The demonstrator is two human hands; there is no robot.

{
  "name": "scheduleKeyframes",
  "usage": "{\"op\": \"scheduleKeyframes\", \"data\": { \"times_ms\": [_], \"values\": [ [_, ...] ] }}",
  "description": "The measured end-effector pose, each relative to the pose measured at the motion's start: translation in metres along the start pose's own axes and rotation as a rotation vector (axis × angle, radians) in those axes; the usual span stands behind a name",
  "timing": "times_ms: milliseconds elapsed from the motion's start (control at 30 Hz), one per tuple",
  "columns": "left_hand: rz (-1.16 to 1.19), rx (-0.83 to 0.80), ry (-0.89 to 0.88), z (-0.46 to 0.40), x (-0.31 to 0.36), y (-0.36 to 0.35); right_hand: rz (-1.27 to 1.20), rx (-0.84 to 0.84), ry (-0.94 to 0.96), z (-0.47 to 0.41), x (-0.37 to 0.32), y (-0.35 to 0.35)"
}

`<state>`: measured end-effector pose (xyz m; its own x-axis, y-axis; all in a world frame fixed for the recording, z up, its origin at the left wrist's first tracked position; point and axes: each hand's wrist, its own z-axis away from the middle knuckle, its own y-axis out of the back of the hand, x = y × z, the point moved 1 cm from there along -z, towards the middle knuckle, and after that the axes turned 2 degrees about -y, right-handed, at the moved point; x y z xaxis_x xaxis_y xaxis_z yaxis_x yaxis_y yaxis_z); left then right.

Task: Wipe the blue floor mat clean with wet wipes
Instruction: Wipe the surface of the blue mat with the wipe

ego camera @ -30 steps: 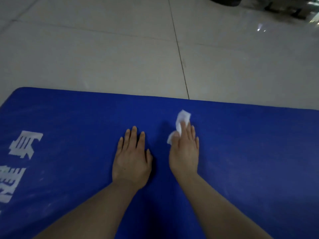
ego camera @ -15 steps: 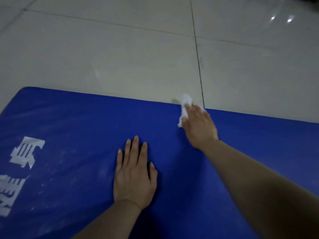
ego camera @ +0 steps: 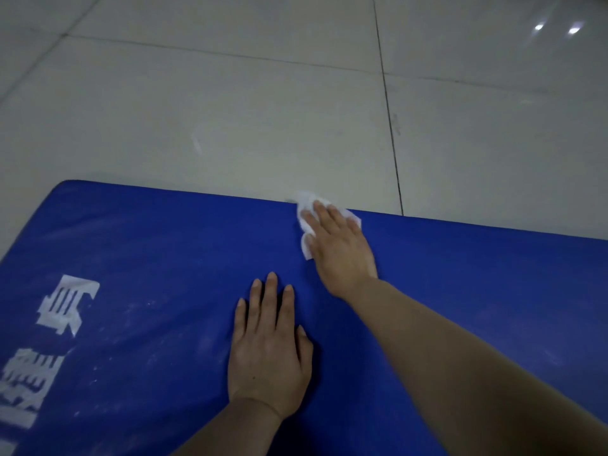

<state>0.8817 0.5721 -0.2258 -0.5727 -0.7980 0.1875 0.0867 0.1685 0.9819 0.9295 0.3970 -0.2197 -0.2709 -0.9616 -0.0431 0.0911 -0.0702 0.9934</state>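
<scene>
White and crumpled, a thin wet wipe [ego camera: 307,222] lies under the straight fingers of our right hand [ego camera: 339,245], which presses it flat rather than clutching it; we judge that a flat palm spreads the pressure for a broad stroke. That hand sits just above the middle of the frame, at the far edge of the blue padded floor mat [ego camera: 460,291], so the wipe partly overhangs onto the pale glossy floor tiles [ego camera: 230,110] beyond. Our left hand [ego camera: 268,353] rests palm down lower in the centre, fingers extended and holding nothing; it seems to prop our weight and keep the mat from sliding. The mat fills the lower half of the frame, and faint whitish smudges [ego camera: 144,324] remain to the left of centre, so we judge the cleaning unfinished. Large white printed characters [ego camera: 65,304] run along the lower left, sideways and cut off, and we cannot read them.
</scene>
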Motion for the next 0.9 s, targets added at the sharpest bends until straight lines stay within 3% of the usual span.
{"op": "scheduleKeyframes", "data": {
  "times_ms": [133,300,500,900],
  "values": [
    [0.007,0.005,-0.006,0.000,0.000,-0.001,0.001,0.009,-0.114,0.014,0.052,0.006],
    [0.003,-0.002,-0.011,0.001,-0.001,-0.002,-0.030,-0.070,-0.399,0.036,0.105,0.022],
    [-0.030,-0.041,-0.009,-0.001,-0.001,-0.001,-0.072,0.015,-0.222,0.039,0.063,0.013],
    [-0.073,-0.080,-0.030,0.000,-0.004,-0.003,-0.169,0.060,-0.317,0.038,0.058,-0.003]
  ]
}}
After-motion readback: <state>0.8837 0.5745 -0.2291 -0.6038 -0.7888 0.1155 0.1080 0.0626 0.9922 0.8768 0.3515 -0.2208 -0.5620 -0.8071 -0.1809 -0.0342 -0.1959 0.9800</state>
